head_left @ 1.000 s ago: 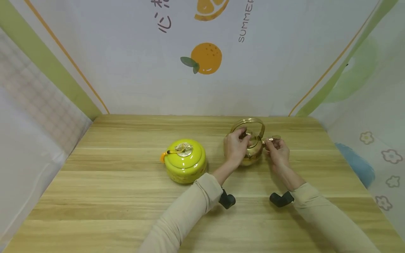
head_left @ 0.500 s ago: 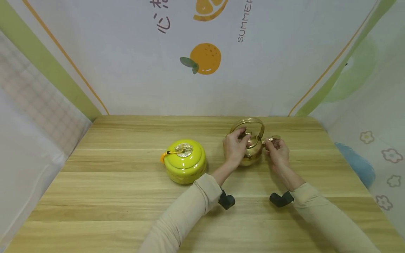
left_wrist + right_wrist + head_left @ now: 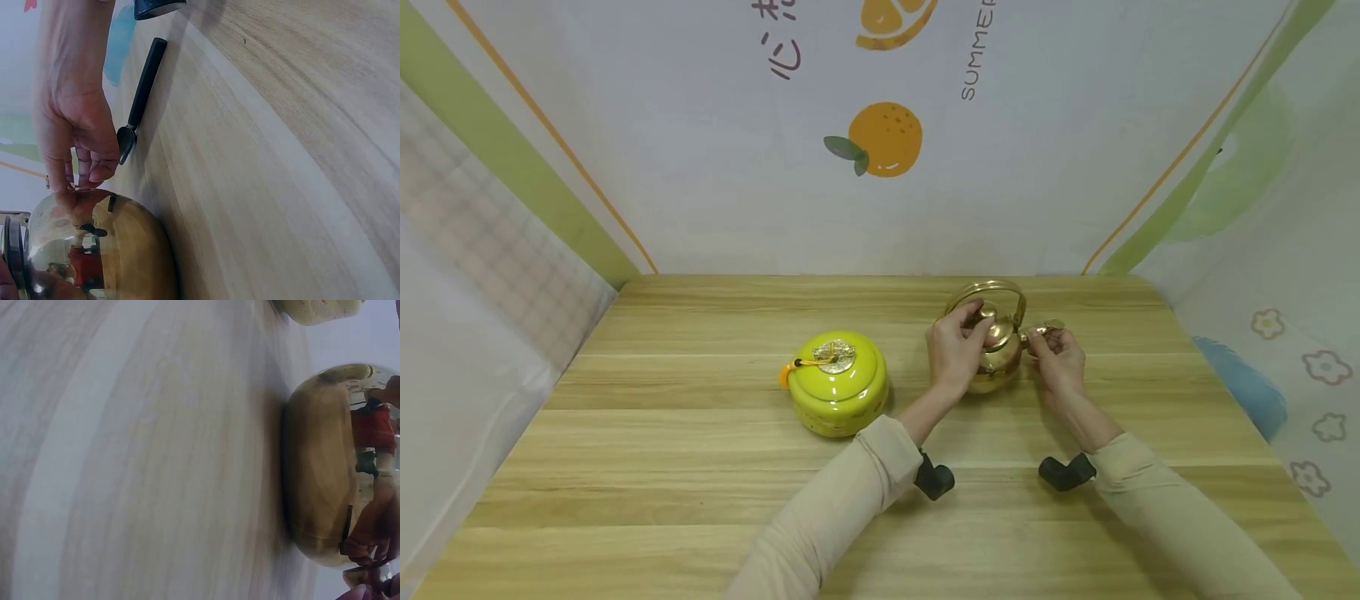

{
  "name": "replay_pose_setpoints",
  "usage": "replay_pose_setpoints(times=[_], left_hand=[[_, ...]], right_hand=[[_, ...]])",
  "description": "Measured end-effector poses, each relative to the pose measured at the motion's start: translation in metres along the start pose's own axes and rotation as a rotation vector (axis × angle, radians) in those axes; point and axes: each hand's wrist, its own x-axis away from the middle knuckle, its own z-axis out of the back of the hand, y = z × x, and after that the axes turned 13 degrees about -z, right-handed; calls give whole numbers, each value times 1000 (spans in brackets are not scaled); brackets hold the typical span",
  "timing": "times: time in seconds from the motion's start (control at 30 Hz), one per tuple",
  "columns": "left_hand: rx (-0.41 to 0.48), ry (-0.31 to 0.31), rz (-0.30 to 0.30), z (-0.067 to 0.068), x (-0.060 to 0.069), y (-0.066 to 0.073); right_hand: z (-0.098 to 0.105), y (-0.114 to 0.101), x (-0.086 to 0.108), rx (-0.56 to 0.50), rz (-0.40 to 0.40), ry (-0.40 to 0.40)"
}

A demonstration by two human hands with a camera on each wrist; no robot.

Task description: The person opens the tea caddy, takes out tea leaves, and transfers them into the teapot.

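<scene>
A shiny brass kettle (image 3: pixel 995 373) with an arched handle stands at the back right of the table. My left hand (image 3: pixel 953 352) comes in over its left side, thumb and fingers pinching the kettle lid (image 3: pixel 1002 331) at its knob. On the other side, my right hand (image 3: pixel 1060 363) grips the spout (image 3: pixel 1055 324) between thumb and fingers, its tip showing past them. The left wrist view has the right hand (image 3: pixel 81 131) against the kettle body (image 3: pixel 131 250). Whether the lid sits fully in the opening, I cannot tell.
Left of the kettle is a round yellow-green lidded jar (image 3: pixel 837 396) with an orange tassel. In the left wrist view, a dark spoon-like object with a black handle (image 3: pixel 147 81) appears beyond the right hand. Printed cloth (image 3: pixel 775 208) hangs behind the wooden table (image 3: pixel 647 467).
My left hand has shifted very slightly left, and a little more of the lid and knob shows between its fingers. The right hand keeps its place on the spout.
</scene>
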Motion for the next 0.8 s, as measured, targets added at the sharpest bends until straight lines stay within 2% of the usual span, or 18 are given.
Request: replay_pose_setpoints(times=[0.17,0.3,0.47,0.6,0.7,0.8], left_hand=[[86,-8,10,6,5,3],[148,-44,13,11,10,6],[159,-148,1,24,20,12],[151,-263,6,38,31,20],[124,-340,28,48,40,23],[84,-387,33,54,49,22]], right_hand=[[0,2,0,-12,-3,4],[1,2,0,-15,-8,6],[1,1,1,-33,-27,-6],[0,-1,1,-28,-26,-17],[-1,-1,1,-26,-22,-16],[-1,-1,0,-27,-12,-14]])
